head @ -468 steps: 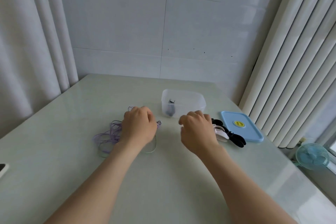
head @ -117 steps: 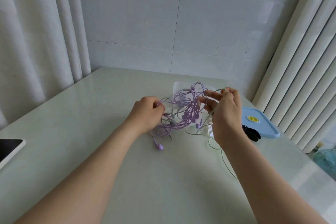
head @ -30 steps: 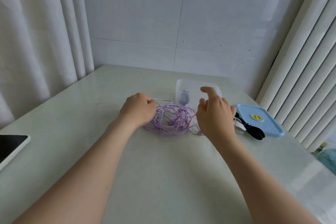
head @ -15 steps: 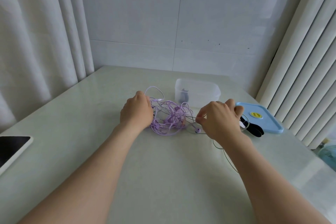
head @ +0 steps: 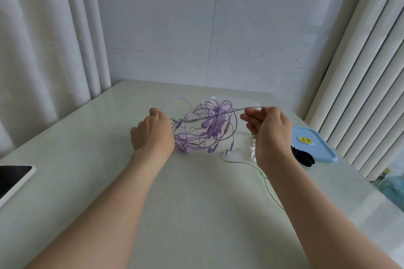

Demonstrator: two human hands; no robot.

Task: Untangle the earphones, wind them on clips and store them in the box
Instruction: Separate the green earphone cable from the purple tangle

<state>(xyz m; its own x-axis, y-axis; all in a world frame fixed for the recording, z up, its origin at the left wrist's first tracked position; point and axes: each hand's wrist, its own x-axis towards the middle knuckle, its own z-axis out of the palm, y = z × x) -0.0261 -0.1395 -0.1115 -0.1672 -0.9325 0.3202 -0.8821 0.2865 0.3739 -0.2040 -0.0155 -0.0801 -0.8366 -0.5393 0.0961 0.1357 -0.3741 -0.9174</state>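
The tangled purple earphones [head: 205,131] are held up between both hands, low over the tabletop [head: 196,203]. The left hand [head: 153,135] grips the tangle's left side with curled fingers. The right hand [head: 270,131] pinches a grey cable [head: 247,109] stretched out of it. The clear box [head: 251,102] stands just behind, with the blue lid [head: 312,144] and black clips [head: 302,156] to the right.

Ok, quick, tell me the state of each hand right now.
Left hand: closed, gripping the left side of the purple earphone tangle, lifted off the table.
Right hand: pinching the grey cable drawn out of the tangle.
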